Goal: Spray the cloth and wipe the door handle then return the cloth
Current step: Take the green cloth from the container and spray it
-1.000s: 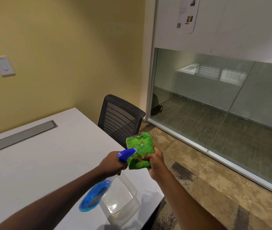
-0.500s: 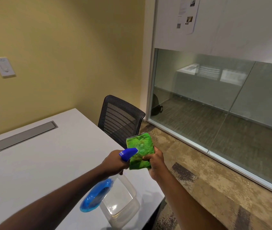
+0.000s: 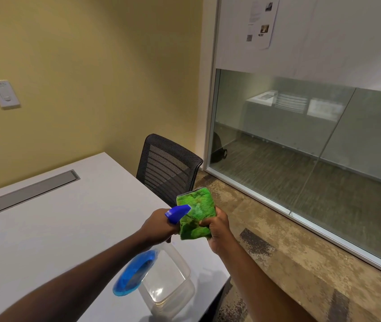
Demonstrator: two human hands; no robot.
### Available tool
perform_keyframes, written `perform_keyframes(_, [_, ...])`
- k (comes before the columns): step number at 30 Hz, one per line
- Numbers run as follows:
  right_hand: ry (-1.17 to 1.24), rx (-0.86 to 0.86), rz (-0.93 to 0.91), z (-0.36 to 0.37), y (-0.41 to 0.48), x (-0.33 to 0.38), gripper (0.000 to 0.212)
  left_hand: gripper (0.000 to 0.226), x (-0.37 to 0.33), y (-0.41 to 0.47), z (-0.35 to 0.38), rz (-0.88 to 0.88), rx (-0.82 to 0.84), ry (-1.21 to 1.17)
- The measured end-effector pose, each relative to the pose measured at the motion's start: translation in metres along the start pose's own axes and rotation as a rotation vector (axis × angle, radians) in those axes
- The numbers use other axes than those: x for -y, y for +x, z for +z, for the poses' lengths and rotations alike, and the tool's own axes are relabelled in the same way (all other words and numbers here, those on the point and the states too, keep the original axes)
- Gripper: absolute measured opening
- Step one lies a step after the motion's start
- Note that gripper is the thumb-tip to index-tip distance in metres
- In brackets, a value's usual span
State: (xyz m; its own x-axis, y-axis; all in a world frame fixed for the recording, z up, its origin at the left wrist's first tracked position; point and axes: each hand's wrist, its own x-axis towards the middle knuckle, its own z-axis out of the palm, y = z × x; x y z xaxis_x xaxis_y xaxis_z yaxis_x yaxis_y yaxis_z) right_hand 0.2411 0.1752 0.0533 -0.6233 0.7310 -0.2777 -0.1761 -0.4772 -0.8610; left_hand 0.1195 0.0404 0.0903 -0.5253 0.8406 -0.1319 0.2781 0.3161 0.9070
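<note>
My right hand [image 3: 217, 227] grips a folded green cloth [image 3: 196, 212] and holds it upright over the table's near corner. My left hand [image 3: 158, 226] is wrapped around the neck of a clear spray bottle [image 3: 136, 273] with blue liquid in it. The bottle's blue nozzle [image 3: 178, 212] points at the cloth from the left, almost touching it, and a faint mist shows at its tip. No door handle is in view.
A clear plastic tub [image 3: 168, 284] sits on the white table [image 3: 45, 228] under my hands. A black mesh chair [image 3: 166, 168] stands at the table's far side. A glass wall [image 3: 301, 163] runs along the right, with carpeted floor [image 3: 289, 263] before it.
The nozzle has crept a little closer to the cloth and a faint mist now shows at its tip. Both hands stay almost in place.
</note>
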Motion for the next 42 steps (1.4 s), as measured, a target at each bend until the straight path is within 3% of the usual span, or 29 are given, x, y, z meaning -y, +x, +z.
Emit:
perform_keyframes(12, [0.017,-0.021,-0.003,0.001,0.003,-0.002,0.056,0.024,0.009,0.002,-0.005,0.138,0.022,-0.154])
perform_keyframes(17, [0.006,-0.049,-0.012,-0.002,0.006,-0.003,0.054,0.037,0.018,0.013,-0.01,0.178,0.055,-0.139])
perform_keyframes(42, [-0.035,-0.112,0.023,-0.003,0.04,-0.04,0.051,0.046,0.131,0.069,-0.006,0.114,-0.047,-0.184])
